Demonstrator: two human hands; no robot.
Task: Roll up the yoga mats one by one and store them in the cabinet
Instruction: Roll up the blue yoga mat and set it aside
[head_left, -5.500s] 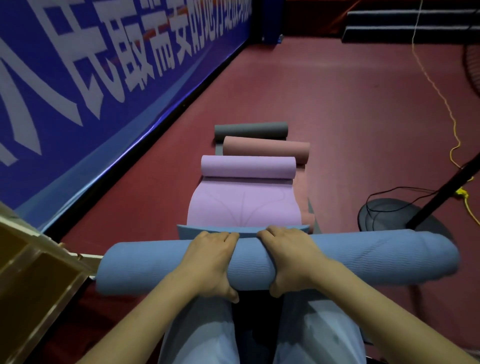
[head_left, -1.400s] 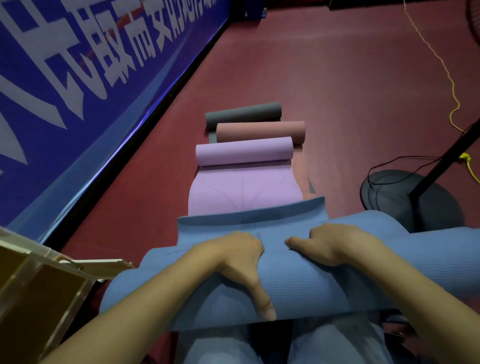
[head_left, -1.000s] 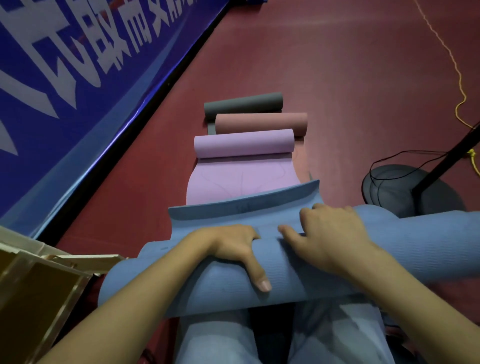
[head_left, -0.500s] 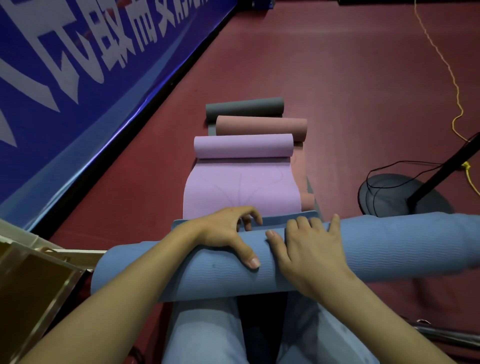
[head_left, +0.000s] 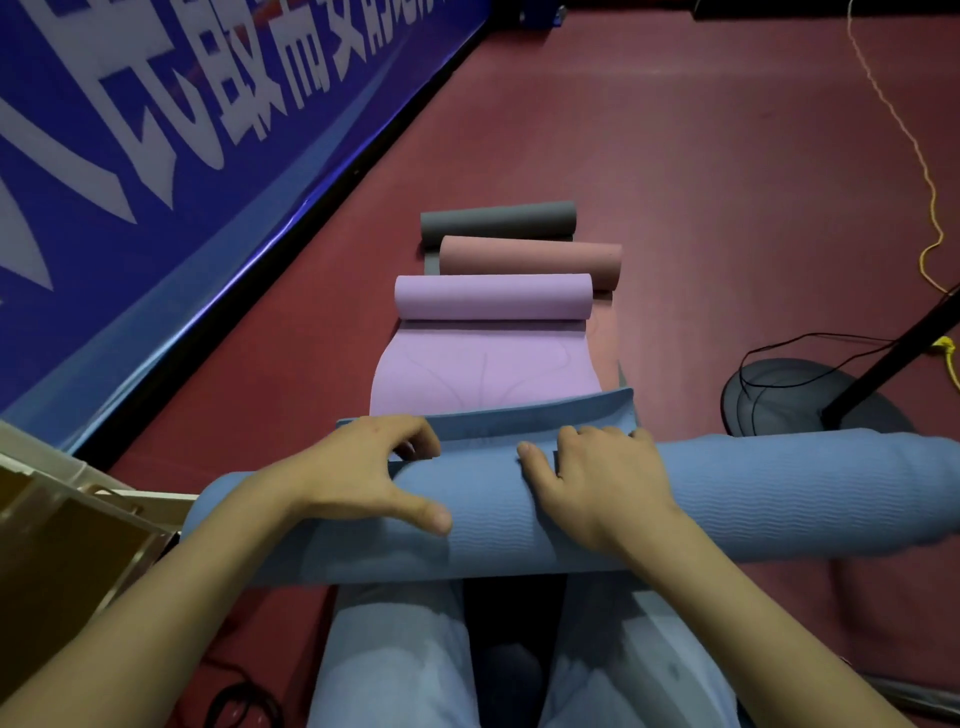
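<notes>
Since half a second before, more loose flap showed past the blue mat (head_left: 727, 499), which lay across the person's knees above the floor (head_left: 675, 182). Both hands, left hand (head_left: 358, 478) and right hand (head_left: 597, 483), gripped the roll, fingers curled over it. I think rolling was nearly done; next, tuck in that flap.

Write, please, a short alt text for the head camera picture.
Both hands, left hand and right hand, grip a nearly rolled blue yoga mat across the person's lap. Beyond lie partly rolled purple, pink and grey mats on a red floor.
</notes>
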